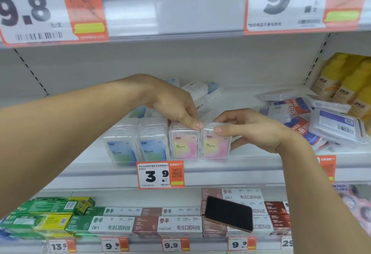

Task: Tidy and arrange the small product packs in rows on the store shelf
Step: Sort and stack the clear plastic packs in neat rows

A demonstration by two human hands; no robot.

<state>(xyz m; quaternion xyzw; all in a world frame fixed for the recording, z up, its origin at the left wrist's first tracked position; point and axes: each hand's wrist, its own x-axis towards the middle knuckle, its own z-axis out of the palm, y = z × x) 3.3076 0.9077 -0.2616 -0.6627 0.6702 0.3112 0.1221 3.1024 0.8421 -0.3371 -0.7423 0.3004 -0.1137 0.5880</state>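
Where both hands meet, pink pack [215, 145] at row's right end.

A black phone [228, 213] lies tilted on the toothpaste boxes [180, 226] of the lower shelf. Green boxes [46, 207] sit to their left. A 3.9 price tag [160, 175] hangs above them. Yellow bottles [349, 85] stand at far right, large 9.8 signs [289, 1] overhead.

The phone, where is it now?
In the head view, the phone lies lower right, on the toothpaste boxes of the shelf below the packs.
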